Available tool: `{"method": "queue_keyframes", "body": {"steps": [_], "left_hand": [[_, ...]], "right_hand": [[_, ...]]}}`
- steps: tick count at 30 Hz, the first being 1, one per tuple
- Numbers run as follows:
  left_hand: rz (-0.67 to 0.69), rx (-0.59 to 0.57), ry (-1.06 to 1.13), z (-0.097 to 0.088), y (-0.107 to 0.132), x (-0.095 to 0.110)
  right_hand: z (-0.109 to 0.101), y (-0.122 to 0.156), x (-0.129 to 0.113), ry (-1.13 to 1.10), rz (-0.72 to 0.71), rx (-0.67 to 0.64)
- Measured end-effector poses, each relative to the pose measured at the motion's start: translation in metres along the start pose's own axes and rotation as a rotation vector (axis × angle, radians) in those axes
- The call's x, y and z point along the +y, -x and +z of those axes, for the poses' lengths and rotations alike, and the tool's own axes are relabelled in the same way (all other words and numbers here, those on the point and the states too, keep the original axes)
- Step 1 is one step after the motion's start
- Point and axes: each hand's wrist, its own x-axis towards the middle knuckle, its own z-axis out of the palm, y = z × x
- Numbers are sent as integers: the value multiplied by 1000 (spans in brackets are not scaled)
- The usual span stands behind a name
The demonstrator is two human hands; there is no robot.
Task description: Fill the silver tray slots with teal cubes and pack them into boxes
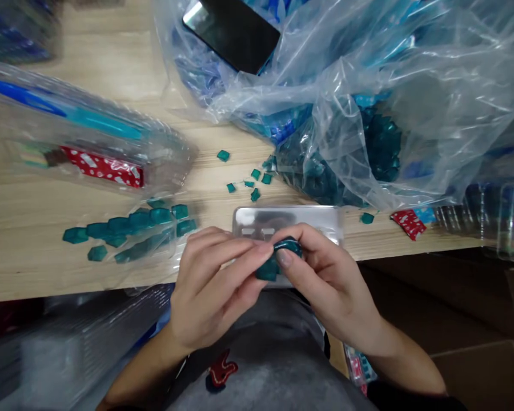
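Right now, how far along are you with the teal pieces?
Looks early. Done: a small batch of teal blocks lies grouped at left. In hand: left hand and right hand pinch teal pieces above a clear tray. Left: scattered loose chips and a large bag holding many more.

We see a small packing workplace: wooden surface (pixel 34 240), big clear bags (pixel 368 85) of teal plastic pieces (pixel 128 225), packed clear packets (pixel 89 137), cardboard boxes (pixel 466 319) below.

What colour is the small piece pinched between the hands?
Dark glossy teal; the small piece shows best in the head view, between left hand and right hand.
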Motion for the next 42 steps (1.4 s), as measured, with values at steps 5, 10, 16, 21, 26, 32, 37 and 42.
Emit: {"method": "queue_keyframes", "body": {"steps": [5,10,16,21,26,32,37,42], "left_hand": [[-268,47,158,-7,12,-4],[-243,-118,21,-20,15,-18],[-74,-291,-240,-18,3,-23],[-55,-409,-218,-21,1,-21],[-28,-335,-229,-16,-1,-23],[39,-255,-318,-3,-1,-22],[-52,-217,-277,-3,3,-23],[-112,-138,-98,-3,3,-20]], "right_hand": [[-5,1,-3,-46,63,71],[-31,7,-5,68,34,327],[-42,17,-3,-91,133,231],[-38,20,-2,-46,144,193],[-41,13,4,292,-92,241],[-37,4,2,762,-327,147],[-35,-5,-1,800,-354,4],[-33,-8,-2,836,-328,46]]}}
